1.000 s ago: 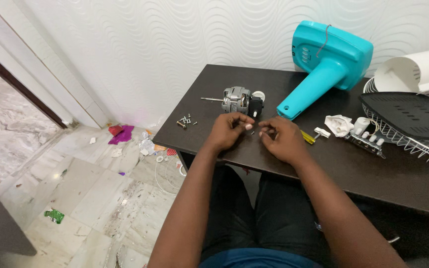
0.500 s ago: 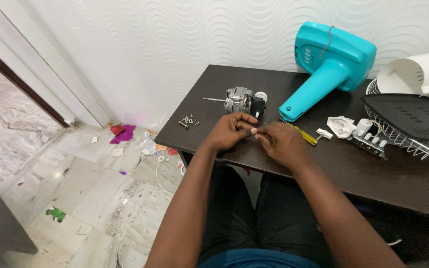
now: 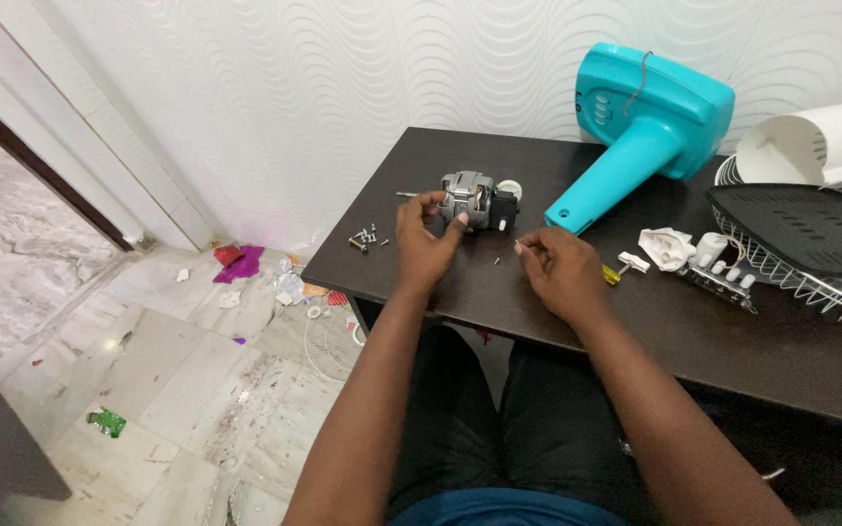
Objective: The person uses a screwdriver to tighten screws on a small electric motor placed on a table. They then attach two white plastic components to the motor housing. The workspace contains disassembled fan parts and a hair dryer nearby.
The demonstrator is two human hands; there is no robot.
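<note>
Your left hand (image 3: 423, 242) fingers grip one motor (image 3: 478, 199) near the tabletop (image 3: 782, 341) back edge; right hand (image 3: 559, 268) pinches one small screw (image 3: 517, 249). One teal fan base (image 3: 647, 125) behind; loose screws (image 3: 366, 237) at left edge.

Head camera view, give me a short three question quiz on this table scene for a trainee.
1. True or false: the left hand touches the small metal motor.
2. Which lies nearest the right hand? A) loose screws B) yellow-handled tool C) wire fan guard
3. What colour is the fan base lying on the dark table?

Key: 1 true; 2 B; 3 turquoise.
</note>
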